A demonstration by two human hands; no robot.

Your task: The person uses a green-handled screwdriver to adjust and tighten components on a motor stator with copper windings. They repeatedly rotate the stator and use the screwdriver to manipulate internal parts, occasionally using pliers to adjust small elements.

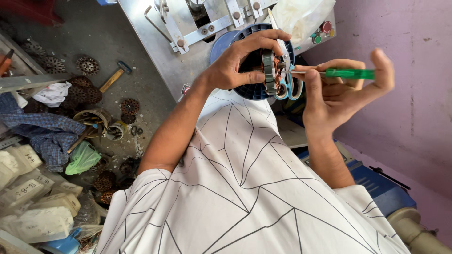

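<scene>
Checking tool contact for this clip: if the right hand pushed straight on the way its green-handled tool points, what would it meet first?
Probably the copper windings of the stator held in the left hand. The right hand aims the green-handled tool leftward, its tip already at them; depth is unclear.

Both bare forearms reach forward and upward from the white patterned shirt (245,188), the landmark here. Above the shirt's left side, the left hand (235,63) curls its fingers (263,40) in a clasp (thumb tucked low). Above the shirt's right side, the right hand (341,91) pinches, thumb (383,66) raised.
</scene>
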